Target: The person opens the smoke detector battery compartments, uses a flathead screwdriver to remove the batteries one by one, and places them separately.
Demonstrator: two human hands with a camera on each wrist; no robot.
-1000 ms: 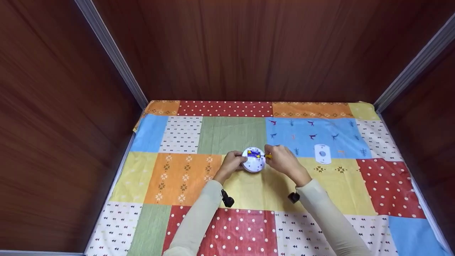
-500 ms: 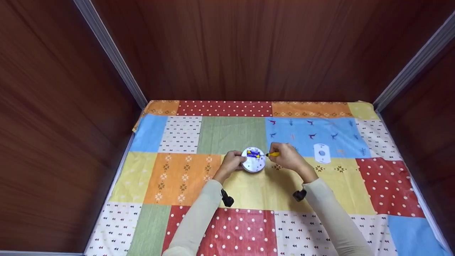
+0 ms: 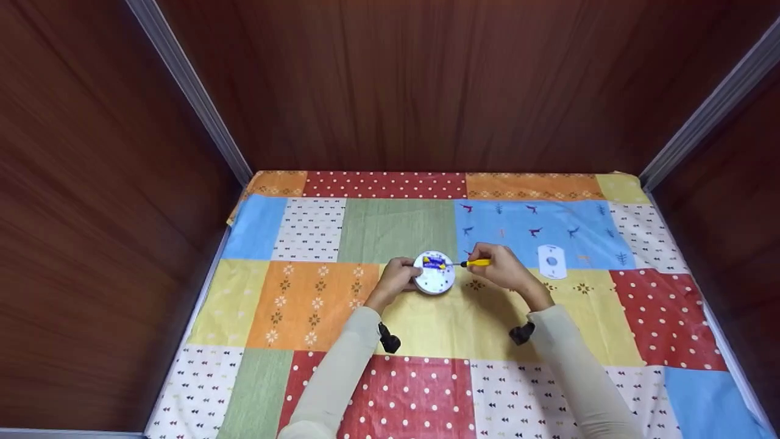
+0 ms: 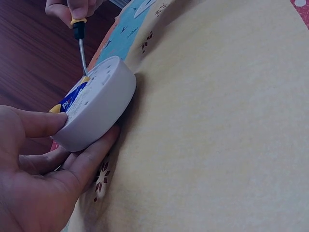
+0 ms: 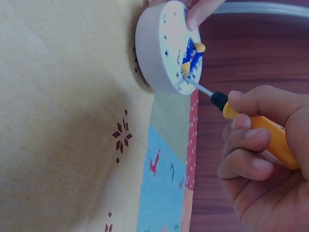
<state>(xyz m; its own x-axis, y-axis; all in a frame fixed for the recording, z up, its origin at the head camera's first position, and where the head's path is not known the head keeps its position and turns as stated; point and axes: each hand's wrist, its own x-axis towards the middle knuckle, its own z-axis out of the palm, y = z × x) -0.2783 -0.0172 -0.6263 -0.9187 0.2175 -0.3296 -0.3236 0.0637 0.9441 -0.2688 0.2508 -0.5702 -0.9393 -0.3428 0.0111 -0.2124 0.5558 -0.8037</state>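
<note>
Where brown panels (image 3: 390, 85) border the patchwork cloth (image 3: 396, 228), the left hand (image 3: 396, 279) grips the disc (image 3: 436, 284) by its nine-o'clock edge, batteries (image 3: 434, 263) in its face. At the disc's three o'clock, the right hand (image 3: 501, 268) grips the screwdriver (image 3: 478, 263), tip against the batteries; beyond lies a plate (image 3: 552, 272).

item count by kind

the person presents two hands: one left hand (image 3: 396, 279), one right hand (image 3: 501, 268); two sleeves (image 3: 335, 372); two black wrist devices (image 3: 389, 339). hardware comprises one screwdriver (image 5: 276, 141), one round unit (image 4: 107, 108), two batteries (image 5: 196, 58), one plate (image 3: 551, 261). surroundings: one patchwork cloth (image 3: 402, 231), three wood-grain panels (image 3: 402, 85), two metal corner strips (image 3: 195, 91).
</note>
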